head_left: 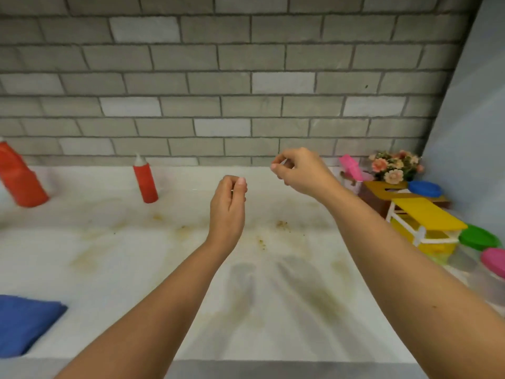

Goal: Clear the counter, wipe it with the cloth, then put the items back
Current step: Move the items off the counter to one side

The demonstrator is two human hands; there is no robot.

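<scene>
Fingers (241, 184) of left hand (228, 206) curled in, thumb pressed to forefinger, nothing visible between. Right hand (299, 170) likewise pinched at thumb and forefinger; impossible to tell whether anything thin sits there. Below both, smooth white tabletop (109, 269), smeared with brown stains and crumbs (281, 224). Soft folded blue cloth (24, 324) at front left, cut off by frame edge. Small red squeeze bottle (146, 181) near grey brick wall (246, 77); larger red bottle (20, 176) partly cropped. Crowded at right: yellow-lidded box (426, 225), contents blurred; tubs under blue lid (425, 188), green lid (478, 237), pink lid (494, 261), contents unreadable.
</scene>
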